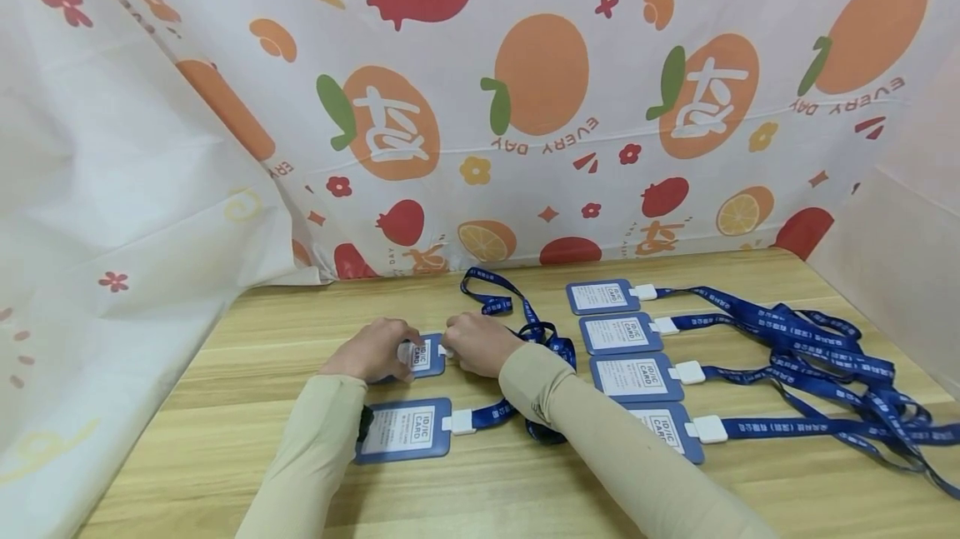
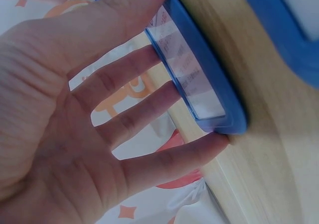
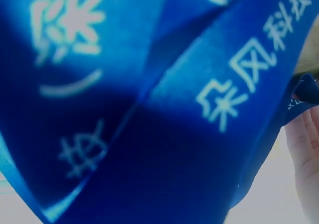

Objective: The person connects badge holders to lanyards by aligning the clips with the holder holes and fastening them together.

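Note:
My left hand point(image 1: 377, 349) grips a blue-framed ID badge holder point(image 1: 431, 356) across its long edges, thumb on one side and fingers spread along the other. In the left wrist view the badge holder point(image 2: 214, 79) is tilted close over the wood. At the badge's clip end, my right hand point(image 1: 480, 342) pinches the white clip, which its fingers mostly hide. A dark blue lanyard point(image 1: 558, 347) bunches beside that hand. Printed lanyard folds point(image 3: 194, 114) fill most of the right wrist view. Just nearer lies a second badge holder point(image 1: 405, 431) with a white clip point(image 1: 462, 421).
On the right, several badge holders point(image 1: 633, 376) lie in a column, clips facing right. Their lanyards point(image 1: 832, 356) spread in a tangle toward the table's right edge. The right forearm overlaps the nearest badge. A fruit-print cloth point(image 1: 465, 206) stands behind the wooden table point(image 1: 247, 356).

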`<action>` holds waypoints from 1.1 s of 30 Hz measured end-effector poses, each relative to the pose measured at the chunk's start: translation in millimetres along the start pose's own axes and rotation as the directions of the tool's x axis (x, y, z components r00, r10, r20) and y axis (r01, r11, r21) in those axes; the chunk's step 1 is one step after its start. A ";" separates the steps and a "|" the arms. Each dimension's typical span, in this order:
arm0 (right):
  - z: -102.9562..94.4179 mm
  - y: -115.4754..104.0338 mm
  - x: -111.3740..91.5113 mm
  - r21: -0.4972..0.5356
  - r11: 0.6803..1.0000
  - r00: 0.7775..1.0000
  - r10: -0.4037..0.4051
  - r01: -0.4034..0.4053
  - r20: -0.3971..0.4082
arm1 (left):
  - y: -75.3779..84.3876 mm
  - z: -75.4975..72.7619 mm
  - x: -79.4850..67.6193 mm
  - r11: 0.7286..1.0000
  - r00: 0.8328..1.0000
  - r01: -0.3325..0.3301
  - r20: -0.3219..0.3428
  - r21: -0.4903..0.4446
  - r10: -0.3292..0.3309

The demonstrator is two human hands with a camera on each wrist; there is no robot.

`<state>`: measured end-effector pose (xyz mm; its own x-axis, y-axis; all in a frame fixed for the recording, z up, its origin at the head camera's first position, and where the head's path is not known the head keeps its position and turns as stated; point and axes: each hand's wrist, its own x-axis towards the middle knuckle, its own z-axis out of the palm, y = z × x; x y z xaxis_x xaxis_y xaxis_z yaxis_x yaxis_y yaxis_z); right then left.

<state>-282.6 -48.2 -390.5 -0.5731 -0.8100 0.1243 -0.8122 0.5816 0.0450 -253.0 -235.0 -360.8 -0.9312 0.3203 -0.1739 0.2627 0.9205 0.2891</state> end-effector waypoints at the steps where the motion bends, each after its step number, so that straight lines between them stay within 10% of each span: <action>1: -0.4 -0.1 0.2 -0.001 1.000 1.000 -0.001 0.001 0.002 | -0.1 -0.3 -0.1 1.000 1.000 0.001 -0.001 -0.001 -0.001; 33: 4.9 4.1 2.7 0.070 0.997 1.000 0.019 -0.020 0.010 | 2.6 -1.8 -1.1 1.000 1.000 0.021 0.015 -0.002 -0.021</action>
<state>-288.1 -48.4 -394.9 -0.5898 -0.7993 0.1153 -0.8062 0.5910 -0.0268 -251.8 -233.4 -358.2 -0.9326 0.3043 -0.1939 0.2428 0.9267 0.2869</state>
